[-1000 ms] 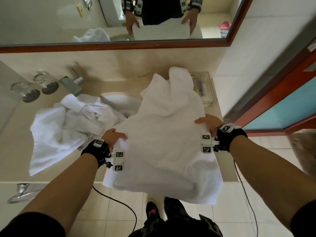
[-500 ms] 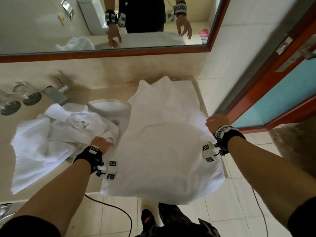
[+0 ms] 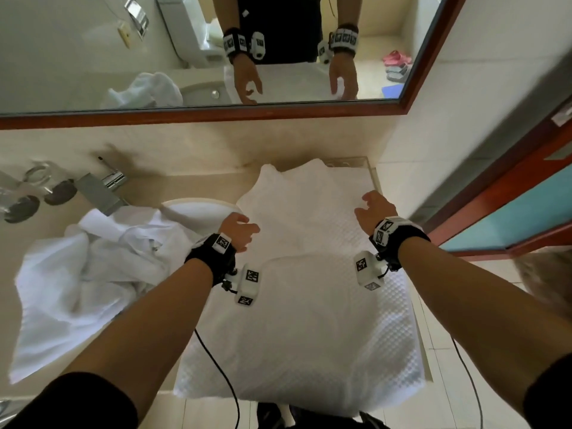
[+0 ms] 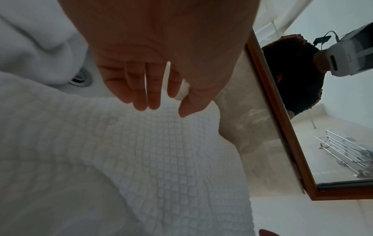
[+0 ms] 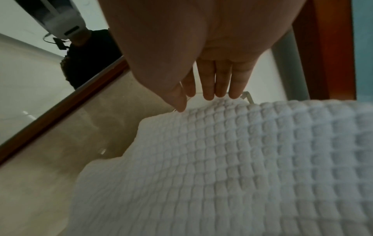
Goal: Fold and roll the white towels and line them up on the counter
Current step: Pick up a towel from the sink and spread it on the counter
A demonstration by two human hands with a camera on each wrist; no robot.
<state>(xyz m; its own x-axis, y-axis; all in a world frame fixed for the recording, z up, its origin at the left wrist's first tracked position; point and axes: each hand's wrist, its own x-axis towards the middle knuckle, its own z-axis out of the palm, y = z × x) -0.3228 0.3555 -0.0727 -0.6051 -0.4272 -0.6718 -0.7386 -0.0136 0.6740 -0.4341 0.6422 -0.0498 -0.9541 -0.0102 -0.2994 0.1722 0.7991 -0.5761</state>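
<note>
A white waffle-weave towel lies spread over the right part of the counter, its near end hanging over the front edge. My left hand hovers above its left edge near the basin, fingers loosely extended and holding nothing, as the left wrist view shows over the towel. My right hand hovers above the towel's far right part, fingers relaxed and apart from the cloth. A second, crumpled white towel is heaped on the left, partly in the basin.
The white basin sits left of the spread towel, with a chrome tap behind it. Two glasses stand at far left. A wood-framed mirror runs above the counter. A red-framed door is close on the right.
Both hands have let go of the spread towel's side edges and lifted forward above it. The towel now lies flatter, covering the clear tray at the back right.
</note>
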